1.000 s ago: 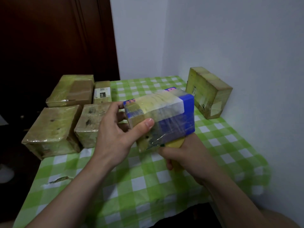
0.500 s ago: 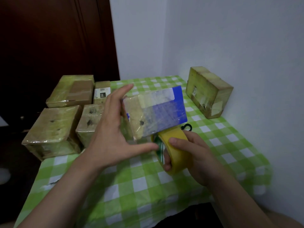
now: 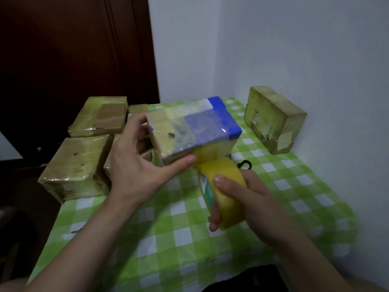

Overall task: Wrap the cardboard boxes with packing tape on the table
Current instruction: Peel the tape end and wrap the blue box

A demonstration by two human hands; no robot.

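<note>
While aloft, box edge against tape.

Nothing legible.
The label on the box by the wall and the green print inside the tape roll are too blurred.

Left hand: grips the blue box above the table.
Right hand: holds the yellow tape roll, its strip touching the box.
</note>
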